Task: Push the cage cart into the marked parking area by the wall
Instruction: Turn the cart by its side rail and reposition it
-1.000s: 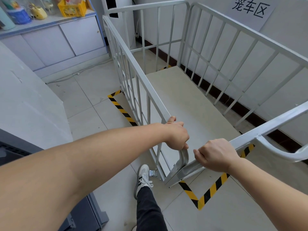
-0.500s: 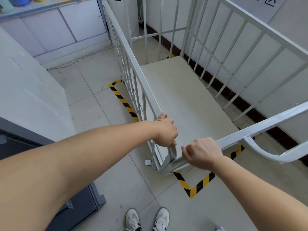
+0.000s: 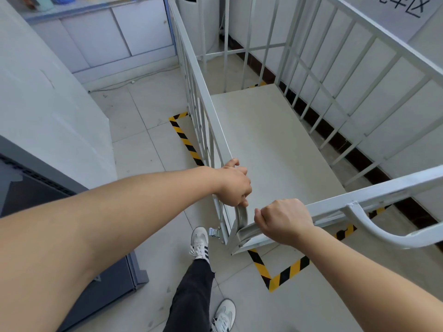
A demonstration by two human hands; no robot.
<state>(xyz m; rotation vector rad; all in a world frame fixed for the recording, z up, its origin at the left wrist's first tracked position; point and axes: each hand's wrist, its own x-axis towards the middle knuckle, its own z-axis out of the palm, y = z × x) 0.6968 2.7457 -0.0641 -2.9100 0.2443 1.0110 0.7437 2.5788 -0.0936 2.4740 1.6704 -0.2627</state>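
Observation from the floor: the cage cart (image 3: 268, 144) stands alongside the wall (image 3: 429, 51), under a printed sign (image 3: 405, 8), with most of its deck inside the rectangle of yellow-and-black hazard tape (image 3: 284, 275). The near corner of the tape shows just outside the cart's near end, and the left tape line runs close under the left side panel.

Hands: the left hand (image 3: 233, 185) is curled round the top rail of the left side panel at its near end. The right hand (image 3: 282, 221) is wrapped round the near-end rail just beside it. Both grip firmly at one corner of the cart.

Assessment: parking appears nearly complete; what remains is a final squaring-up. Recommended practice: push low and evenly through both hands, since a grip at one corner tends to swing the far end. Watch that the right side panel runs parallel to the wall without scraping. One shoe (image 3: 199, 238) sits close to the near-left caster (image 3: 214, 232); that foot should be kept behind the wheel.
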